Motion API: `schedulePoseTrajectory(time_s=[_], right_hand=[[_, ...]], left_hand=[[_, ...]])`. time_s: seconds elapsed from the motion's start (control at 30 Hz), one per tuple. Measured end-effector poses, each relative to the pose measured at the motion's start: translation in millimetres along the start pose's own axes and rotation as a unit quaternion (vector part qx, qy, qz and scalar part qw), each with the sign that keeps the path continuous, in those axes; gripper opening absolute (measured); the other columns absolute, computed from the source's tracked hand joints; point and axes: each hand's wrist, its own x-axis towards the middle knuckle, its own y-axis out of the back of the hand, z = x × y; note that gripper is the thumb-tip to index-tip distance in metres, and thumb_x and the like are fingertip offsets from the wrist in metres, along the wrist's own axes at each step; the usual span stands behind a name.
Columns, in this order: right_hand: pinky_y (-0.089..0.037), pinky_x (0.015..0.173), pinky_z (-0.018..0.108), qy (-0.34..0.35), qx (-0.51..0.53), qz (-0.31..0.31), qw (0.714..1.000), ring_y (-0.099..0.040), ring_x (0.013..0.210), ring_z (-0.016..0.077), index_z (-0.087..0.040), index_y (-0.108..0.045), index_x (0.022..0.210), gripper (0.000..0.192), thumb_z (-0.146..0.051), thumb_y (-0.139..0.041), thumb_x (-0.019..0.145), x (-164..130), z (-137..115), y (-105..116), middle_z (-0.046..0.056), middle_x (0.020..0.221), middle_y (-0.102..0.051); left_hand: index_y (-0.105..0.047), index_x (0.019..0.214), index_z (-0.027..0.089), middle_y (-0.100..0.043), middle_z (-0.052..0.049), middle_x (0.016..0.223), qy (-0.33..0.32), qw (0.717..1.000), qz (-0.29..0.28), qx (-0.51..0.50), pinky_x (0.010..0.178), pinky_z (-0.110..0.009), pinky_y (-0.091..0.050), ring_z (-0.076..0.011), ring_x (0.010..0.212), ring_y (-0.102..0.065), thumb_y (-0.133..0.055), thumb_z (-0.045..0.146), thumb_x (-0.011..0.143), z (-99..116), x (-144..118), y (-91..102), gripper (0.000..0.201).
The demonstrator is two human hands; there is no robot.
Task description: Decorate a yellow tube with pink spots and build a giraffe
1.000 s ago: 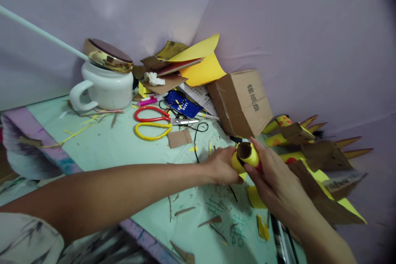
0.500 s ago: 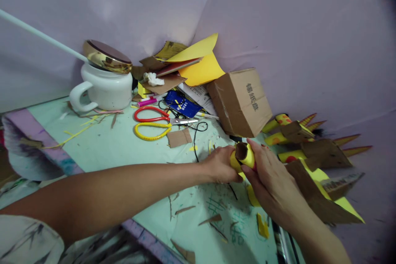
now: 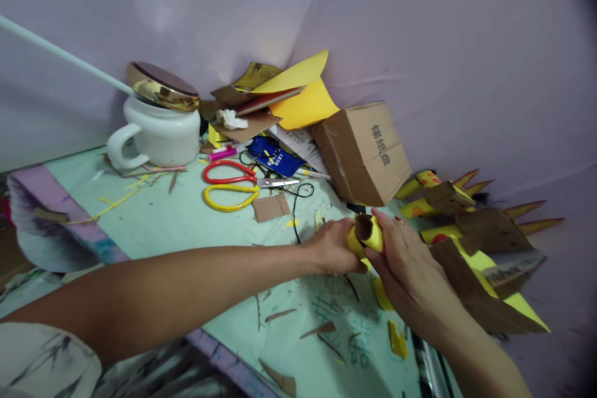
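Note:
Both my hands are closed around a cardboard tube covered in yellow paper (image 3: 375, 236), its open brown end tipped up toward me. My left hand (image 3: 332, 247) grips it from the left, thumb along its side. From the right, my right hand (image 3: 407, 261) wraps it with the fingers mostly hidden behind. A second yellow piece (image 3: 382, 294) shows below my right hand, partly covered by it. To the left of my hands lie scissors (image 3: 252, 184) with one red and one yellow handle, blades apart, near a small cardboard square (image 3: 271, 207).
Behind stands a cardboard box (image 3: 364, 152). A white mug (image 3: 161, 137) with a gold-rimmed disc on top is at back left. Yellow paper and cardboard (image 3: 298, 96) lean at the back. Giraffe-like yellow tube figures (image 3: 436, 196) line the right wall. Cardboard scraps (image 3: 318, 329) litter the pale green tabletop.
My hands keep the same grip on the yellow tube, in almost the same place. The view has shifted very slightly; nothing was picked up or let go.

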Motion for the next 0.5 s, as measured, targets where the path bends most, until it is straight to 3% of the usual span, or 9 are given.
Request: schedulePoseTrajectory(time_s=[0.2, 0.3, 0.4, 0.5], right_hand=[[-0.051, 0.085, 0.056, -0.004, -0.012, 0.000, 1.000, -0.058, 0.106, 0.0374, -0.004, -0.040, 0.130, 0.043, -0.023, -0.038, 0.091, -0.1, 0.4, -2.6, 0.024, 0.112, -0.061], [-0.048, 0.089, 0.058, 0.011, -0.011, 0.006, 1.000, -0.056, 0.111, 0.0381, -0.004, -0.033, 0.136, 0.050, -0.024, -0.039, 0.091, 0.8, 1.4, -2.5, 0.025, 0.119, -0.058], [-0.040, 0.097, 0.063, 0.017, 0.005, 0.045, 0.999, -0.048, 0.122, 0.0407, -0.007, -0.020, 0.144, 0.065, -0.030, -0.046, 0.089, -2.6, -5.6, 9.9, 0.026, 0.133, -0.048], [-0.031, 0.106, 0.063, -0.034, 0.057, 0.129, 0.989, -0.044, 0.127, 0.0374, -0.024, -0.024, 0.146, 0.068, -0.034, -0.055, 0.085, -16.0, -18.0, 33.1, 0.014, 0.137, -0.046]], left_hand=[[-0.064, 0.092, 0.020, -0.071, 0.000, 0.087, 0.006, 1.000, 0.005, -0.005, 0.070, -0.029, -0.052, -0.0232, 0.084, -0.064, -0.072, 0.024, 0.055, 1.5, 0.3, -0.4, 0.037], [-0.065, 0.091, 0.020, -0.071, 0.000, 0.088, -0.004, 1.000, 0.003, -0.008, 0.072, -0.030, -0.051, -0.0232, 0.084, -0.064, -0.072, 0.022, 0.056, 2.5, -0.6, 0.6, 0.036], [-0.066, 0.092, 0.020, -0.072, 0.000, 0.091, -0.020, 0.999, -0.003, -0.034, 0.077, -0.031, -0.051, -0.0234, 0.087, -0.064, -0.072, 0.021, 0.057, 1.7, -1.6, 1.3, 0.035], [-0.065, 0.096, 0.019, -0.072, -0.001, 0.092, -0.015, 0.993, -0.013, -0.120, 0.079, -0.031, -0.051, -0.0233, 0.089, -0.064, -0.072, 0.017, 0.057, -1.5, -1.8, -0.1, 0.040]])
